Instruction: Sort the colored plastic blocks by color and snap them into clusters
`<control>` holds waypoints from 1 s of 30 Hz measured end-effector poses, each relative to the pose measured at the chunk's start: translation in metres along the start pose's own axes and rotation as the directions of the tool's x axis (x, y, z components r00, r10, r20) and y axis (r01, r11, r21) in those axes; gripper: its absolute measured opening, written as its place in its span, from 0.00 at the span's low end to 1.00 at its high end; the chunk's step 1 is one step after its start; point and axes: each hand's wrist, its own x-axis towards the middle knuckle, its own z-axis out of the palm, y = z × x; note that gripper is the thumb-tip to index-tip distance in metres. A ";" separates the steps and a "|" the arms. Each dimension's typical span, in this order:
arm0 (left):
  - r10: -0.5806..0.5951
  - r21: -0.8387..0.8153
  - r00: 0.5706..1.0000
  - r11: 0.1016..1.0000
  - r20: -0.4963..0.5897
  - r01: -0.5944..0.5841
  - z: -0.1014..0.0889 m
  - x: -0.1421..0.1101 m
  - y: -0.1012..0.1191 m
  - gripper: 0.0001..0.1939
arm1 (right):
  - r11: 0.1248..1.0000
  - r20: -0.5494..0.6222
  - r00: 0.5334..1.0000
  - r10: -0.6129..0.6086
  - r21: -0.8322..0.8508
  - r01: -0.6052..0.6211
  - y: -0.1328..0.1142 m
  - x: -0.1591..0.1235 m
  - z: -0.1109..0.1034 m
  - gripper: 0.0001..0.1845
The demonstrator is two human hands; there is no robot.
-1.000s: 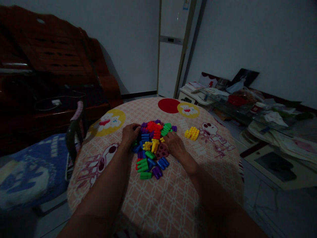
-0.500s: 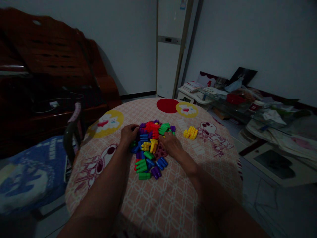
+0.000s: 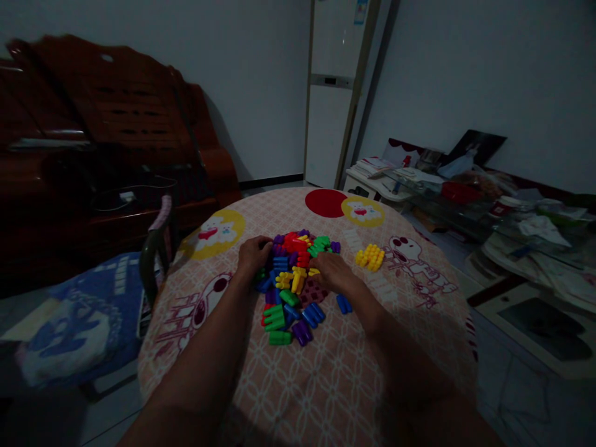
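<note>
1. a heap of coloured plastic pieces lies around the middle of the cloth-covered round table.
2. the left hand curls at the heap's left side, the right hand at its right, well apart; i cannot tell whether either grips a piece.
3. the right hand hides part of the heap; a dark red lattice plate shows beside it.
4. a yellow cluster sits toward the table's right edge; a blue piece lies near the right wrist.
5. past the left edge: a chair and wooden sofa; past the far edge, a tall white unit; past the right, a cluttered stand.
6. the unit's label is too small to read.
</note>
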 end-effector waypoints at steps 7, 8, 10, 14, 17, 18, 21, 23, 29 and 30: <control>0.010 0.013 1.000 1.000 0.001 -0.010 -0.003 -0.001 0.003 0.19 | 0.998 -0.109 0.994 0.018 0.069 -0.011 0.011 -0.004 0.008 0.15; 0.009 0.013 1.000 1.000 0.001 -0.009 -0.003 0.000 0.003 0.19 | 0.995 -0.144 0.989 0.027 0.103 -0.012 0.016 -0.005 0.005 0.16; 0.002 0.012 1.000 1.000 0.004 -0.002 -0.002 0.000 0.003 0.19 | 0.983 -0.234 0.970 0.070 0.183 -0.027 0.032 -0.008 -0.003 0.14; -0.013 0.018 1.000 1.000 0.022 0.013 -0.002 0.001 0.003 0.20 | 0.919 -0.442 0.848 0.292 0.373 -0.123 0.075 -0.015 -0.019 0.12; -0.011 0.024 1.000 1.000 0.021 0.011 -0.002 0.001 0.003 0.21 | 0.870 -0.558 0.717 0.418 0.473 -0.139 0.105 -0.021 -0.019 0.12; -0.012 0.024 1.000 1.000 0.021 0.012 -0.002 0.001 0.004 0.21 | 0.863 -0.583 0.686 0.436 0.488 -0.134 0.113 -0.022 -0.016 0.12; -0.014 0.023 1.000 1.000 0.023 0.013 -0.002 0.001 0.004 0.21 | 0.857 -0.598 0.667 0.444 0.502 -0.120 0.128 -0.025 -0.005 0.11; -0.010 0.019 1.000 1.000 0.021 0.010 -0.002 0.001 0.004 0.21 | 0.847 -0.562 0.694 0.450 0.515 -0.133 0.132 -0.026 0.003 0.11; -0.002 0.022 1.000 1.000 0.021 0.001 -0.002 0.001 0.003 0.21 | 0.836 -0.446 0.752 0.485 0.489 -0.249 0.133 -0.024 0.013 0.11; -0.002 0.024 1.000 1.000 0.019 0.001 -0.002 0.001 0.003 0.20 | 0.841 -0.435 0.761 0.481 0.475 -0.260 0.133 -0.024 0.012 0.10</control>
